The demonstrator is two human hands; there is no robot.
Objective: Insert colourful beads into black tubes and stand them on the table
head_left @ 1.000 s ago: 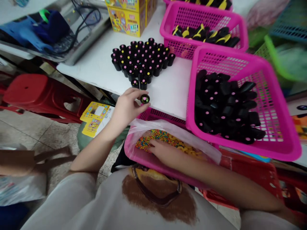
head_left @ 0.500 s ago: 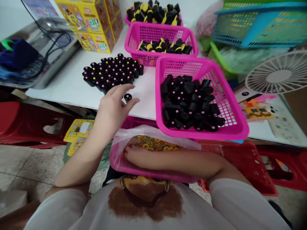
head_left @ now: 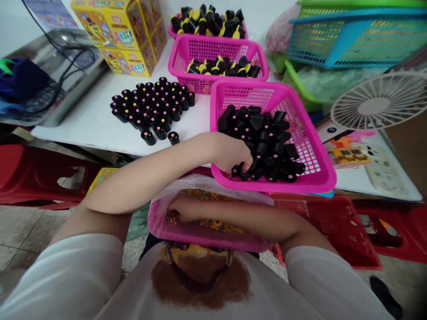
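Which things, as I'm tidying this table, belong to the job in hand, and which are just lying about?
Apparently in use:
left hand, among black plastic cylinders in the pink mesh basket
right hand, at multicoloured round beads
upright black cylinders with pink or yellow dots

Apparently lying about:
white round-grilled fan
stacked yellow printed boxes
turquoise plastic basket

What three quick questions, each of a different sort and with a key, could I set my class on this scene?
1. Multiple choice: where is the left hand?
A) On the yellow boxes
B) In the pink basket of black pieces
C) On the fan

2. True or false: the right hand is down at the small coloured beads.

3. Fill in: the black cylinders grouped on the white table stand ____, dotted ends up.

Key: 1. B; 2. True; 3. upright
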